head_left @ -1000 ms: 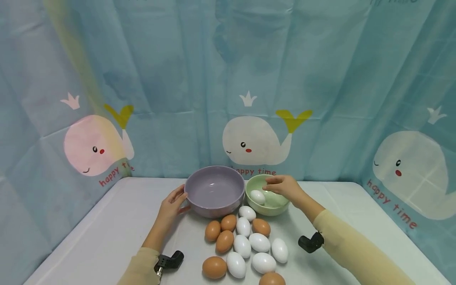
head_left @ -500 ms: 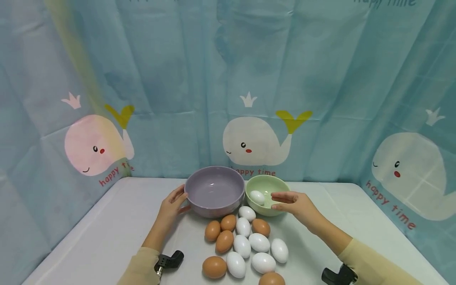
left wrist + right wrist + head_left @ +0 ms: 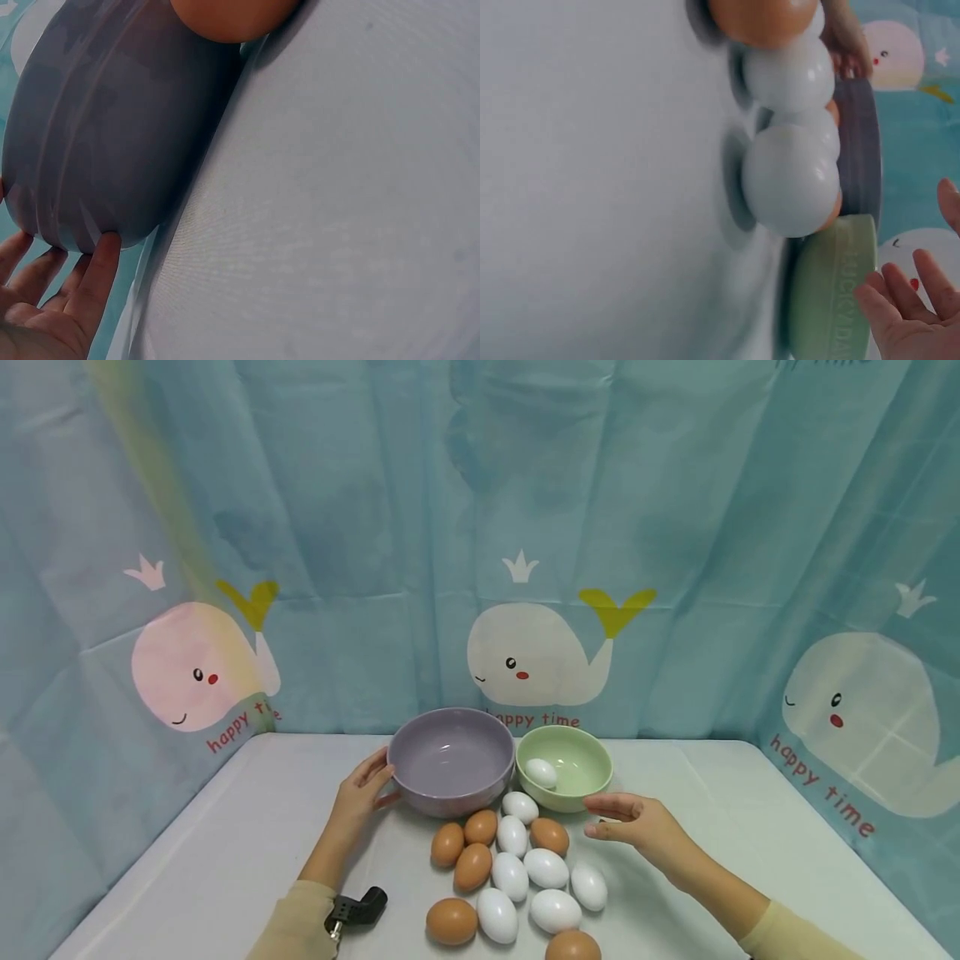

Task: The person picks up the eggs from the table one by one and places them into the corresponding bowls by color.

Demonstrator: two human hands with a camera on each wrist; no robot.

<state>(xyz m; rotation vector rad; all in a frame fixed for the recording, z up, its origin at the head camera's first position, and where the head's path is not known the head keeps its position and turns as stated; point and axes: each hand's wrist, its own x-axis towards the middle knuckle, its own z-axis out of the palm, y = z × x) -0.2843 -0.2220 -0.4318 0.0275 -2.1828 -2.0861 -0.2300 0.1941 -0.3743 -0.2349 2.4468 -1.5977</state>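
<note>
At the left side of the large purple bowl (image 3: 448, 807) rests my left hand (image 3: 358, 797). In the left wrist view its fairly straight fingers (image 3: 96, 281) touch the bowl's outer wall. My right hand (image 3: 647, 833) hovers at the front right of the small green bowl (image 3: 596, 768), holding nothing, fingers extended and thumb apart. One white egg (image 3: 541, 773) lies inside the green bowl. In front of both bowls, several white eggs (image 3: 510, 877) and several brown eggs (image 3: 472, 867) lie loose on the table. The right wrist view shows raised lettering on the green bowl's wall (image 3: 821, 289).
The two bowls stand side by side at the back of the white table (image 3: 247, 852). Behind them hangs a blue curtain (image 3: 360, 652) with printed whales. A black wrist camera (image 3: 358, 910) sits on the left sleeve.
My right hand has come out from over the green bowl, moving toward me and down to the bowl's front right. The left hand, bowls and eggs keep their places.
</note>
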